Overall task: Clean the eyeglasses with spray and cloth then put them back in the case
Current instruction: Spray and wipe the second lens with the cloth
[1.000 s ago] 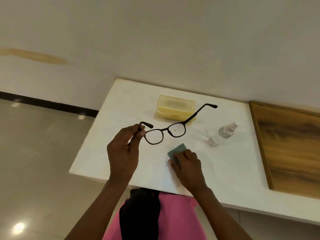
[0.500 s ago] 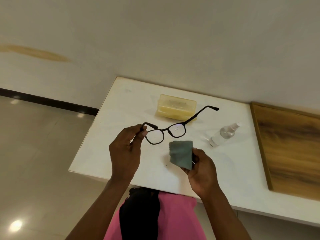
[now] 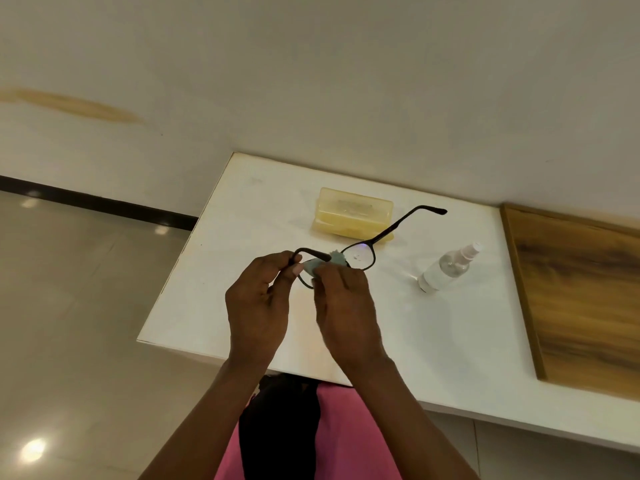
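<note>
While both hands meet above the white table (image 3: pixel 214 292), the black-framed eyeglasses (image 3: pixel 363 252) are held in the air between them, arms unfolded. The left hand (image 3: pixel 258 303) pinches the frame at its left end, thumb and forefinger closed on the hinge corner where the near temple arm bends away. The right hand (image 3: pixel 346 306) is curled around a small grey-green cleaning cloth (image 3: pixel 323 265) and presses it against the left lens, which is mostly hidden behind the cloth and the fingers; a scrap of the cloth's jagged edge pokes up above the bridge. The other lens stays uncovered and catches a faint bluish glint. From it the far temple arm reaches out toward the back of the table, passing in front of the case.

That yellowish translucent eyeglass case (image 3: pixel 353 211) sits on the table behind the hands, near the wall; whether its lid is fully shut I cannot tell from here. A clear spray bottle (image 3: pixel 446 268) with a white nozzle lies tipped on its side to the right of the glasses, well apart from both hands. Further right, a wooden board (image 3: pixel 581 299) lies flat on the table, near the wall. Below the table edge a pink and black garment (image 3: pixel 311 441) shows between the forearms.
</note>
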